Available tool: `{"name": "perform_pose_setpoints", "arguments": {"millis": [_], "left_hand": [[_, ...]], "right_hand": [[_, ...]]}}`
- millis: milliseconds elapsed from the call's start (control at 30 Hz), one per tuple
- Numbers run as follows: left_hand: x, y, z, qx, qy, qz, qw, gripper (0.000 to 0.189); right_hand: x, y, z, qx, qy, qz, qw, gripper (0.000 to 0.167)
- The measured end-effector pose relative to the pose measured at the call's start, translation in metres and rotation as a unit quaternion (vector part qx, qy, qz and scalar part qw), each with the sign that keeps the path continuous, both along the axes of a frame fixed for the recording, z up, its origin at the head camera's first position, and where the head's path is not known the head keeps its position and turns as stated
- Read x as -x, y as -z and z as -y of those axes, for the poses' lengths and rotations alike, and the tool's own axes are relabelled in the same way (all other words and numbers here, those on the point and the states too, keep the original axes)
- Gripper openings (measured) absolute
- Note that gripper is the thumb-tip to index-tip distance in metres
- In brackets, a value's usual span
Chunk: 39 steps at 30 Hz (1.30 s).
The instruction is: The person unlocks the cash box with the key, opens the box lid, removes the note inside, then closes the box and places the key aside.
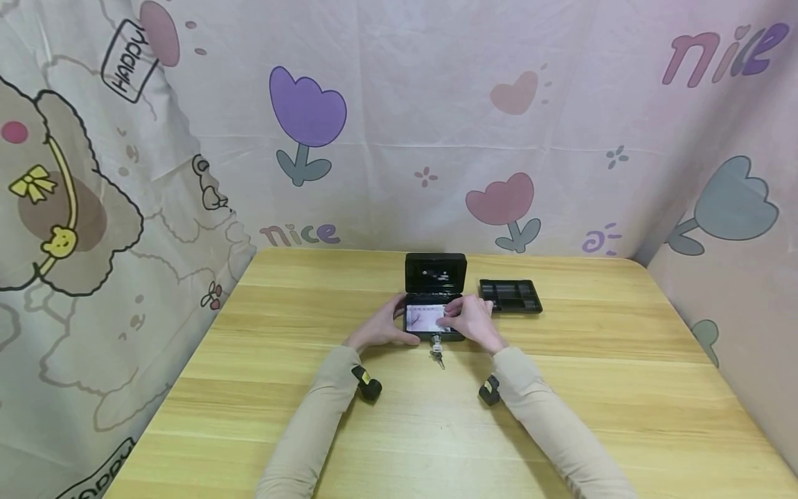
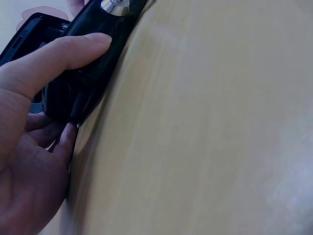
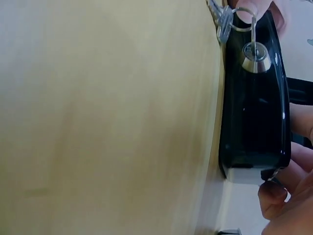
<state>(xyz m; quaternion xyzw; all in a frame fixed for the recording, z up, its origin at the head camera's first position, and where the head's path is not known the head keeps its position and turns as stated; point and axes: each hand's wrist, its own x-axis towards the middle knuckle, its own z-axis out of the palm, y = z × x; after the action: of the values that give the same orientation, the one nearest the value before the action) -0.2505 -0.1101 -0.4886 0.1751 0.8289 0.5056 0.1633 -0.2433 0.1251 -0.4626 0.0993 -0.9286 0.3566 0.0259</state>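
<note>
A small black cash box (image 1: 436, 258) stands on the table with its lid raised at the back. My left hand (image 1: 382, 327) grips the box's left end; its thumb (image 2: 88, 51) lies along the front wall and the other fingers reach round the side. Inside the box lies a pale printed paper (image 1: 420, 320). Over its right part, my right hand (image 1: 475, 323) pinches the paper with thumb and bent fingers; the fingertips are partly hidden behind the box wall in the right wrist view. A key sits in the round silver lock (image 3: 256, 58) on the front, with more keys (image 3: 225, 23) hanging from its ring.
A black compartment tray (image 1: 511, 298) lies just right of the box, close to my right hand. The wooden table (image 1: 324, 291) runs back to a printed cloth curtain (image 1: 386, 138). Black wrist cameras (image 1: 370, 389) are strapped over both beige sleeves.
</note>
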Motion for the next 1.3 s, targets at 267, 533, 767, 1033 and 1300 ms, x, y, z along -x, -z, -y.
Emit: {"name": "perform_pose_setpoints", "arguments": {"millis": [267,533,767,1033,1300], "left_hand": [[0.001,0.0,0.0,-0.006,0.0,-0.001,1.0,0.118],[0.003,0.002,0.0,-0.009,0.001,-0.007,0.9999,0.118],[0.002,0.001,0.0,-0.008,0.001,0.003,1.0,0.12],[0.001,-0.001,0.0,-0.002,-0.001,-0.001,1.0,0.119],[0.002,0.0,0.0,-0.012,0.003,-0.009,0.9999,0.117]], "right_hand": [[-0.001,-0.001,-0.001,0.049,0.011,0.011,0.9987,0.021],[0.0,0.001,-0.007,0.073,-0.007,0.02,0.9971,0.017],[0.0,0.001,-0.013,0.126,-0.022,0.05,0.9905,0.018],[-0.001,-0.003,-0.018,0.198,-0.024,0.093,0.9754,0.022],[-0.004,-0.01,-0.025,0.219,-0.004,0.108,0.9698,0.025]]}}
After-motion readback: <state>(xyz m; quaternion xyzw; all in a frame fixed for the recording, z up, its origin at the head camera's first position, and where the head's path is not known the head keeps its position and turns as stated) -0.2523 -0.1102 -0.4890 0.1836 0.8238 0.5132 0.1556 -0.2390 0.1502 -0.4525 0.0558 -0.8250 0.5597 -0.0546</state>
